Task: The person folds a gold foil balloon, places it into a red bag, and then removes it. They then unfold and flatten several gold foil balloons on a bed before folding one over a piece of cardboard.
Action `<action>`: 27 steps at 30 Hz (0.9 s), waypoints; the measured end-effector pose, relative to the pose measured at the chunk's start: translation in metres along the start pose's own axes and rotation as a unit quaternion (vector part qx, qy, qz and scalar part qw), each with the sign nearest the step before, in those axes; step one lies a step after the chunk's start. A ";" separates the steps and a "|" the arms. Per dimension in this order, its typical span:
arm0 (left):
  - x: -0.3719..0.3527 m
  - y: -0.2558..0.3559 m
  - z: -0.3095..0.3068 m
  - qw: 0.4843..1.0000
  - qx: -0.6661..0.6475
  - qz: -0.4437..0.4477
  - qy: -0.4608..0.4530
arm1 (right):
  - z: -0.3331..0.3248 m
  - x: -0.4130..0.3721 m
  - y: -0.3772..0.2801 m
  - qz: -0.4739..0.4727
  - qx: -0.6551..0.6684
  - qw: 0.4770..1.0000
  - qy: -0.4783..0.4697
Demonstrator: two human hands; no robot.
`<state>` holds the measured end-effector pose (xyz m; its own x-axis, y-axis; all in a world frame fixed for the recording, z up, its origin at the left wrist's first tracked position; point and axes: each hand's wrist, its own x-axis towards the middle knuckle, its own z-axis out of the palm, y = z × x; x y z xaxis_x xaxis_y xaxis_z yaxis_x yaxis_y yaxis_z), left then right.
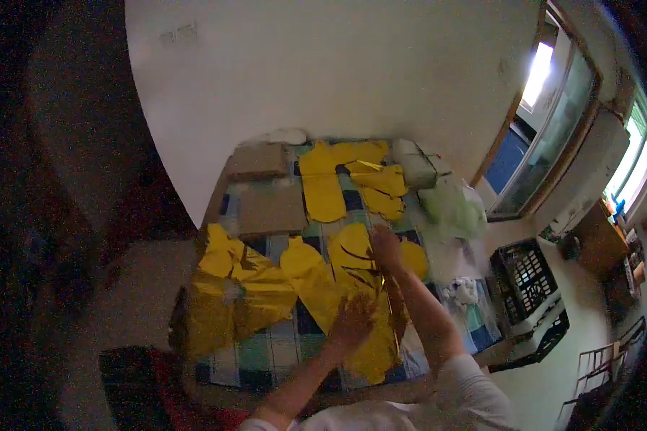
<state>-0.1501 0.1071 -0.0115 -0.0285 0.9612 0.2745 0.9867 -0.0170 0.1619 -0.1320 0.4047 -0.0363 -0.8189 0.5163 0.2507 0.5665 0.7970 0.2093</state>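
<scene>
The yellow sheet (370, 365) is risking a tear beside its dark curved gaps (358, 272).

Taking the middle of the checked cloth (271, 352) as the clock's centre, the sheet is stretching between three and six o'clock. The left hand (352, 323) is resting on it at five o'clock, fingers looking spread; the right hand (387, 250) is reaching to three o'clock, too blurred to tell whether its fingers are gripping. If it were pulling while the left is bearing down, strain could be running into those gaps and ripping them. Loose yellow pieces (208, 309) are lying at eight o'clock; were the cloth slipping, they could be creasing or sliding.
</scene>
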 end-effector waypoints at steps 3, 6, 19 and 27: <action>0.001 -0.002 -0.012 1.000 0.002 0.004 0.015 | -0.006 -0.062 -0.008 -0.005 0.045 0.999 -0.018; 0.004 -0.006 -0.037 0.997 -0.064 -0.004 -0.052 | -0.031 -0.126 -0.024 -0.013 0.146 0.989 -0.016; 0.009 -0.011 -0.001 0.978 0.071 0.039 0.191 | -0.142 -0.169 -0.023 0.348 0.262 0.900 -0.014; 0.004 -0.009 -0.016 0.997 -0.075 0.008 -0.021 | -0.101 -0.175 -0.008 0.339 0.266 0.902 0.015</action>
<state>-0.1616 0.1070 0.0031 -0.0034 0.9710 0.2390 0.9515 -0.0704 0.2995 0.0160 0.2760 0.0131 -0.2942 0.9390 0.1779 0.8055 0.3438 -0.4826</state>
